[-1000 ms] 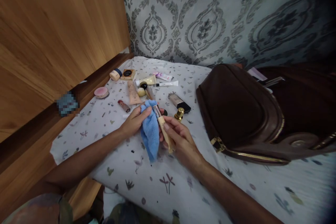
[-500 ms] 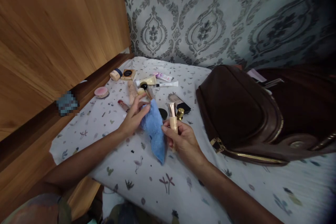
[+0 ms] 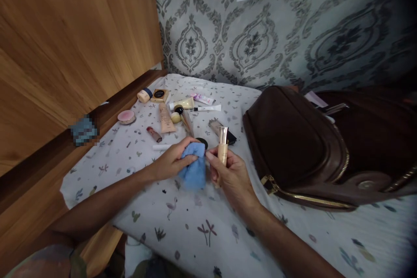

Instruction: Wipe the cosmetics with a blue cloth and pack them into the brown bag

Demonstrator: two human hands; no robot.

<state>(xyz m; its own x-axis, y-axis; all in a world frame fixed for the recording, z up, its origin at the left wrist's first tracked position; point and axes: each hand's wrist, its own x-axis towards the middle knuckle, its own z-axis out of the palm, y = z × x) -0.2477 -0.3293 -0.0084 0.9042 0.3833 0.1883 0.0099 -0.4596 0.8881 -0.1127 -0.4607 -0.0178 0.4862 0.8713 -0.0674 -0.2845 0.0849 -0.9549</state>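
My left hand is closed on a bunched blue cloth, holding it just above the printed bedsheet. My right hand grips a slim beige cosmetic tube with a shiny metallic top, held upright right beside the cloth. The two hands nearly touch at the cloth. A small black round lid lies just behind the cloth.
Several cosmetics lie scattered beyond my hands: a pink compact, a beige tube, a white pen-like tube, a square compact. A large brown zipped bag fills the right. A wooden headboard rises on the left.
My right hand turned the tube from slanted against the cloth to upright and moved it right. My left hand gathered the hanging cloth into a bunch and lowered it.
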